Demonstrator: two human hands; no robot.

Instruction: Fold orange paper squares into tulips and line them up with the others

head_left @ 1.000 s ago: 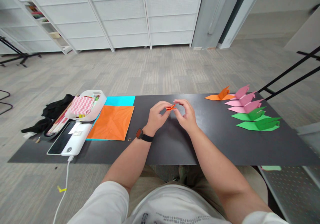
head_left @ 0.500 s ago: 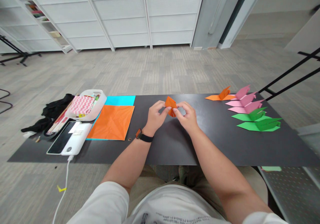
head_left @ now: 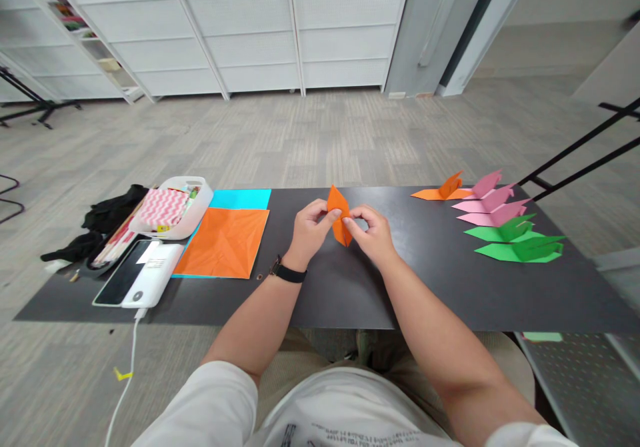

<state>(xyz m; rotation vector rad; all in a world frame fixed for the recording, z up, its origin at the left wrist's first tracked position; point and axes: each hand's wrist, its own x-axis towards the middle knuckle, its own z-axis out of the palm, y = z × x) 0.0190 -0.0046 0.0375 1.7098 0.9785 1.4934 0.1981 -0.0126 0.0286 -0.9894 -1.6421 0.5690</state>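
Note:
Above the middle of the black table point(head_left: 320, 297), a folded orange origami paper point(head_left: 339, 202) is held up between my hands, its pointed ends facing up and down. My left hand point(head_left: 311, 228) pinches its left side between thumb and fingers. On the other side my right hand point(head_left: 373, 230) is closed on its right edge. Part of the paper is hidden behind my thumbs. A watch with a black strap point(head_left: 291, 274) is on my left wrist.
Orange sheets point(head_left: 223, 244) lie over cyan paper point(head_left: 243, 198) on the left. Beside them are a white basket point(head_left: 203, 210), a phone point(head_left: 120, 280) and a white power bank point(head_left: 153, 277) with a cable. Folded orange point(head_left: 440, 190), pink point(head_left: 493, 207) and green birds point(head_left: 525, 250) line the right side.
The orange paper was edge-on and small between my fingertips; it has turned upright and now shows its broad, pointed face. Both hands have stayed in nearly the same place.

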